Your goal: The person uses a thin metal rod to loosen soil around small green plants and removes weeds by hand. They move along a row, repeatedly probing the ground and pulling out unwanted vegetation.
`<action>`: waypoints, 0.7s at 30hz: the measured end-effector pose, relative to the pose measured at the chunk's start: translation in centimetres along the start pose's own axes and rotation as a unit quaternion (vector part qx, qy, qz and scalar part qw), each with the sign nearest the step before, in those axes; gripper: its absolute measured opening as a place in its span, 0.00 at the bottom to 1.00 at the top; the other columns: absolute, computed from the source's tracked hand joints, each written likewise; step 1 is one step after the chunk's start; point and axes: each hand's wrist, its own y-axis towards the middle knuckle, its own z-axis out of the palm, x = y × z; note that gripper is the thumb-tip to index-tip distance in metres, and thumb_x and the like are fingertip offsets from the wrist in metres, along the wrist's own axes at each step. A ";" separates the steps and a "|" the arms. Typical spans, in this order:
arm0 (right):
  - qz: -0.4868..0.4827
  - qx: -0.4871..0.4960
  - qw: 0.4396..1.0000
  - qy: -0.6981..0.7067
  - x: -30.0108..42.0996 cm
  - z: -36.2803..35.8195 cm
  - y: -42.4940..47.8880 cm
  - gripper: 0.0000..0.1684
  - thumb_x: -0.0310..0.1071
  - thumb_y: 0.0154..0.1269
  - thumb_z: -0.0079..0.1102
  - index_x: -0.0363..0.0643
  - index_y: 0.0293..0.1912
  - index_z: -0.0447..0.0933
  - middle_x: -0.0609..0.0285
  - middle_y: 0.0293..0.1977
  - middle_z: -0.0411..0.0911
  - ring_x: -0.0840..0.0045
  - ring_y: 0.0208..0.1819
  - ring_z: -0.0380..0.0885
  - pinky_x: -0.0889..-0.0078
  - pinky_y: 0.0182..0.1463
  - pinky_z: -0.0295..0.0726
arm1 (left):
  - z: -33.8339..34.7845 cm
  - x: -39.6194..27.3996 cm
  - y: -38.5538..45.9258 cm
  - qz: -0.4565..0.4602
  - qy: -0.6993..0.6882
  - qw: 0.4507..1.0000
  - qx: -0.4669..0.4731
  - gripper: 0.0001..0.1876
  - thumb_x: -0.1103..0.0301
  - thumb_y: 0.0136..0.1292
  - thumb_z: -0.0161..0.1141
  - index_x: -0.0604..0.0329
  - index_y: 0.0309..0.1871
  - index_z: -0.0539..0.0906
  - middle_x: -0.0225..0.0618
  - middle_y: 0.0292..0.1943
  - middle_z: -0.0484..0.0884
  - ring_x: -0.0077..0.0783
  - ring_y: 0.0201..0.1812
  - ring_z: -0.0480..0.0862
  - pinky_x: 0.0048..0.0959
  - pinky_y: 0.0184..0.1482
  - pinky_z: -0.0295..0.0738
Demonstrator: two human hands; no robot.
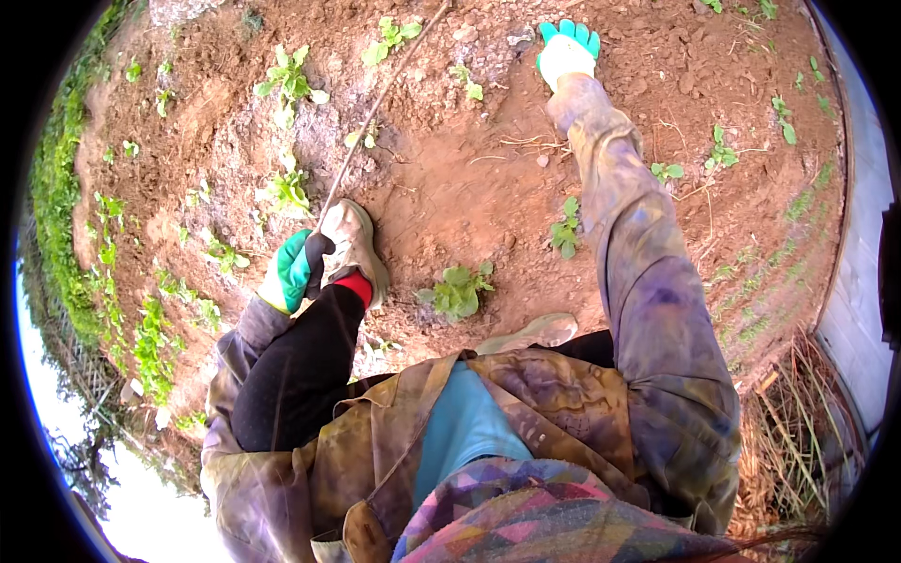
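Note:
My left hand (285, 273), in a green and white work glove, grips the near end of a long thin stick (380, 105) beside my left shoe (348, 243). The stick slants up and away past the top of the view. A dark patch lies at the grip; whether it is part of the glove or the stick, I cannot tell. My right hand (569, 55), gloved alike, reaches far forward over the reddish soil (479, 183). Its back faces me and its fingers are apart. What lies under the palm is hidden. A small grey stone (521, 36) is just left of it.
Leafy seedlings (288, 81) dot the soil, with one plant (457, 290) between my feet and another (565, 229) near my right sleeve. Denser greenery (60, 211) borders the left. A pale wall or sheet (862, 232) and dry stalks (795, 422) stand at right.

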 end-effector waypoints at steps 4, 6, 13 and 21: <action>-0.006 0.055 0.998 -0.008 0.2 -1.1 1.0 0.17 0.42 0.65 0.50 0.61 0.52 0.78 0.59 0.56 0.71 0.60 0.63 0.64 0.46 0.70 0.51 | -0.1 -0.6 -0.2 0.001 -0.003 1.000 0.010 0.23 0.45 0.70 0.52 0.59 0.42 0.77 0.24 0.14 0.67 0.19 0.11 0.64 0.20 0.15 0.58; -0.001 0.090 0.996 -0.021 0.1 -1.3 1.1 0.15 0.42 0.67 0.47 0.58 0.47 0.81 0.60 0.55 0.72 0.62 0.62 0.66 0.46 0.70 0.53 | -0.2 -0.5 -0.4 -0.003 -0.014 1.000 0.015 0.23 0.45 0.70 0.53 0.59 0.42 0.77 0.24 0.14 0.67 0.18 0.12 0.64 0.20 0.16 0.58; -0.016 -0.031 0.996 0.088 -3.2 0.1 -1.5 0.28 0.53 0.62 0.55 0.59 0.60 0.74 0.56 0.60 0.71 0.58 0.65 0.63 0.43 0.71 0.49 | -0.1 -0.4 -0.3 0.006 0.000 1.000 0.010 0.24 0.44 0.69 0.52 0.59 0.44 0.78 0.24 0.14 0.67 0.18 0.12 0.65 0.20 0.16 0.58; -0.061 0.119 0.991 -0.011 -1.4 -2.8 -3.1 0.29 0.60 0.57 0.57 0.56 0.53 0.79 0.56 0.53 0.75 0.59 0.60 0.70 0.49 0.67 0.58 | 0.2 -0.8 0.0 0.016 -0.006 1.000 0.014 0.26 0.42 0.68 0.53 0.60 0.43 0.78 0.24 0.15 0.67 0.18 0.13 0.65 0.20 0.16 0.58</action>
